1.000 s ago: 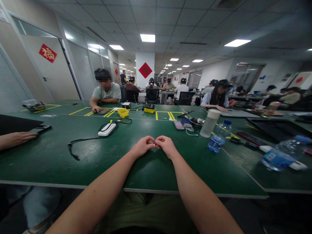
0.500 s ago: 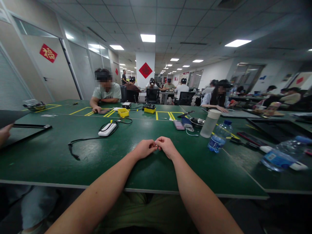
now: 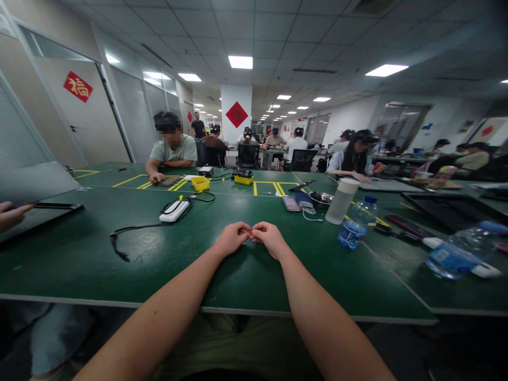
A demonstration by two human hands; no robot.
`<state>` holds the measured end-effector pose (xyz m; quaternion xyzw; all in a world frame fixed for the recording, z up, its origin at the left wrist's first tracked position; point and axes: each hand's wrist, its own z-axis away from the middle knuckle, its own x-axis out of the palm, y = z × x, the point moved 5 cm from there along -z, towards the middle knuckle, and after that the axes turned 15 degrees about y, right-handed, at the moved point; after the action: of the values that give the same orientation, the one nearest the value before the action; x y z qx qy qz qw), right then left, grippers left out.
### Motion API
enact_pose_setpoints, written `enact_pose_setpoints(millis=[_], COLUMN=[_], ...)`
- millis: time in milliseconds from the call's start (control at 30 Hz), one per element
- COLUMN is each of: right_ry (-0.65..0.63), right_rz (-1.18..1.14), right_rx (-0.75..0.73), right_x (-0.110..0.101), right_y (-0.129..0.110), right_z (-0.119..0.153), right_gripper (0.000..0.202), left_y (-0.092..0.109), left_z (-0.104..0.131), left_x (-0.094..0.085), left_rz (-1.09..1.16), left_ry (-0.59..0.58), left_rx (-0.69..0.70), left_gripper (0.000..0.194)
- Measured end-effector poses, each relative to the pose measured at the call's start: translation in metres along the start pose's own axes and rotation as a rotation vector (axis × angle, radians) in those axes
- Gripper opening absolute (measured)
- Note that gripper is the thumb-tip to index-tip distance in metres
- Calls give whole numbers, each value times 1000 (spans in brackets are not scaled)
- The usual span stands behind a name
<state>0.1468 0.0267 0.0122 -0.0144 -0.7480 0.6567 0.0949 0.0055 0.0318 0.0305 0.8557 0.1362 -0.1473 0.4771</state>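
Above the green table (image 3: 159,275), my left hand (image 3: 233,238) and my right hand (image 3: 270,238) meet at their fingertips. Both are closed in a pinch. Between the tips shows a tiny reddish spot, too small to name. Left of my hands lies a white power bank (image 3: 174,210) wrapped with a black cable (image 3: 120,231). To the right stand a frosted cup (image 3: 342,202) and a clear water bottle (image 3: 358,223) with a blue cap.
Two yellow bins (image 3: 200,183), a metal bowl (image 3: 321,198) and a phone-like pink item (image 3: 291,203) lie farther back. A second bottle (image 3: 462,251) is at right. A person (image 3: 172,145) sits opposite; another person's hand (image 3: 14,216) holds a grey panel (image 3: 37,182) at left.
My fingers have shifted slightly, and a reddish spot now shows between them. At left, the other person's grey panel has moved up and right. A standing person in the background is more visible.
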Motion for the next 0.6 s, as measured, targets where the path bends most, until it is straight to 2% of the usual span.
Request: enact_pose_setpoints(millis=[233,333,600], right_ry=[26,-4,13], right_rz=[32,35,46], right_rx=[-44,-27,-10], right_x=[0,2,1], right_y=[-2,-1,0], right_z=[1,2,0], right_gripper=[17,17,12], left_y=[2,2,-6], left_z=[0,0,0], left_x=[-1,-1,3], left_rz=[46,68,225], left_ry=[-32,-25,-51], left_rx=[-18,-40,-174], left_gripper=[24,23,21])
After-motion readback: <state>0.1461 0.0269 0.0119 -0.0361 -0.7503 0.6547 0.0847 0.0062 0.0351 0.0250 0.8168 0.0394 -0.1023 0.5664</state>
